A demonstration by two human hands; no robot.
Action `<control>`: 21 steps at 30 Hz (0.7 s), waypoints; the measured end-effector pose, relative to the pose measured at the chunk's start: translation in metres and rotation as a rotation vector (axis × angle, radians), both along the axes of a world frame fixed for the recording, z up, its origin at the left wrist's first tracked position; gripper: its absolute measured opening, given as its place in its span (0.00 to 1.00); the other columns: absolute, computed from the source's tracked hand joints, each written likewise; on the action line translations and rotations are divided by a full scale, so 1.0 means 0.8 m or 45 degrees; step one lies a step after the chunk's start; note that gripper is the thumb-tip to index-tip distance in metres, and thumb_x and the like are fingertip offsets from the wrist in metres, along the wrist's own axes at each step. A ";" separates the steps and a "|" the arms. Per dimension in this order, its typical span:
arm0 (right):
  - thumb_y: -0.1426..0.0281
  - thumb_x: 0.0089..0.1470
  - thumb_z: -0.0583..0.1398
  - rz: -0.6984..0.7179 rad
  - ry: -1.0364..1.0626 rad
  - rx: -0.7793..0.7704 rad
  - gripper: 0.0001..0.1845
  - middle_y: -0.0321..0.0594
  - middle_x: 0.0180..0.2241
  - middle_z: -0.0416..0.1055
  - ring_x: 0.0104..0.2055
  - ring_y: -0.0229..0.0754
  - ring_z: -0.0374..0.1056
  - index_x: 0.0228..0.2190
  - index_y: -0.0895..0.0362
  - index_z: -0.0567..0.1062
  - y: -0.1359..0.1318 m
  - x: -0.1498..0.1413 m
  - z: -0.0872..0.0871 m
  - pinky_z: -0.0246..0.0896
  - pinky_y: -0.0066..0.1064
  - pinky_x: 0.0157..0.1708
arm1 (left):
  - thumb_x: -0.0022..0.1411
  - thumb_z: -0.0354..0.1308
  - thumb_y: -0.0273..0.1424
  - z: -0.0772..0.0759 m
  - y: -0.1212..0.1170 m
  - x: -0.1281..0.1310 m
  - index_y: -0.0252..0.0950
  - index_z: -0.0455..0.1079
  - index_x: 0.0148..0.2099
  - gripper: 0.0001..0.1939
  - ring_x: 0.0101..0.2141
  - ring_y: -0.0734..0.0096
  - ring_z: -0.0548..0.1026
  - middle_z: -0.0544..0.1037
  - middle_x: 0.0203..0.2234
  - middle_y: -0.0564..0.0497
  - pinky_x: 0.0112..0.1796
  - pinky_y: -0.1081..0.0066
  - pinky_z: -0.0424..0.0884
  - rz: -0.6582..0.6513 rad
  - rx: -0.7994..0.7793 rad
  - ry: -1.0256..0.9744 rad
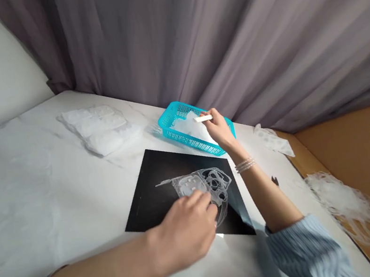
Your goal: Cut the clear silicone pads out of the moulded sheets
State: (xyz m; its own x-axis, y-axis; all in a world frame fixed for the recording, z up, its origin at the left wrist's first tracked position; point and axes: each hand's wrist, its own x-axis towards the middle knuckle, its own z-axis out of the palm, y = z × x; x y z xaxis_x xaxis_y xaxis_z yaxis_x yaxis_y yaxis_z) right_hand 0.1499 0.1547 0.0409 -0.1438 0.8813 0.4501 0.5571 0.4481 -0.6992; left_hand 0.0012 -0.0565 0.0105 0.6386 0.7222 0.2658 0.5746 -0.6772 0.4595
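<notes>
Over the basket rim [175, 135], the right hand [218, 129] pinches a white stick [202, 118]; left hand [188, 226] (grip unclear) overlaps one edge of plastic [192, 183].

The left hand [189, 226] bends over a clear plastic sheet [218, 182] with curling cut-outs, its fingers curled at the near edge; whether they grip it cannot be told. The sheet lies on a black mat [147, 207] on a white marbled table [63, 203]. The right hand [220, 132] pinches a short white stick [203, 118] above a blue basket [191, 143], which holds whitish plastic pieces [182, 125] and stands just beyond the mat. Left of the basket rests a crumpled plastic bag [101, 131]. Toward the right, a tangle of white strips [347, 205] lies by a brown cardboard panel [358, 146]. A purple-grey curtain [152, 34] hangs behind.
</notes>
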 end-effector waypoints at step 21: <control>0.55 0.63 0.54 0.136 0.029 -0.543 0.18 0.39 0.30 0.73 0.34 0.43 0.72 0.44 0.53 0.75 -0.234 0.002 -0.048 0.67 0.36 0.39 | 0.68 0.51 0.39 -0.005 -0.031 -0.001 0.22 0.56 0.66 0.32 0.64 0.44 0.56 0.58 0.63 0.31 0.60 0.52 0.62 0.287 -0.065 1.023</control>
State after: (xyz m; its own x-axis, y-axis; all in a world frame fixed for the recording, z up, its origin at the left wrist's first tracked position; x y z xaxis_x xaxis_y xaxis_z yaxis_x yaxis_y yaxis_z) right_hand 0.1513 -0.0327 0.0024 -0.2382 0.9697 0.0534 0.5059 0.1709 -0.8455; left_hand 0.0008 -0.0810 0.0063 0.4587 0.8540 -0.2456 0.8596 -0.4965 -0.1210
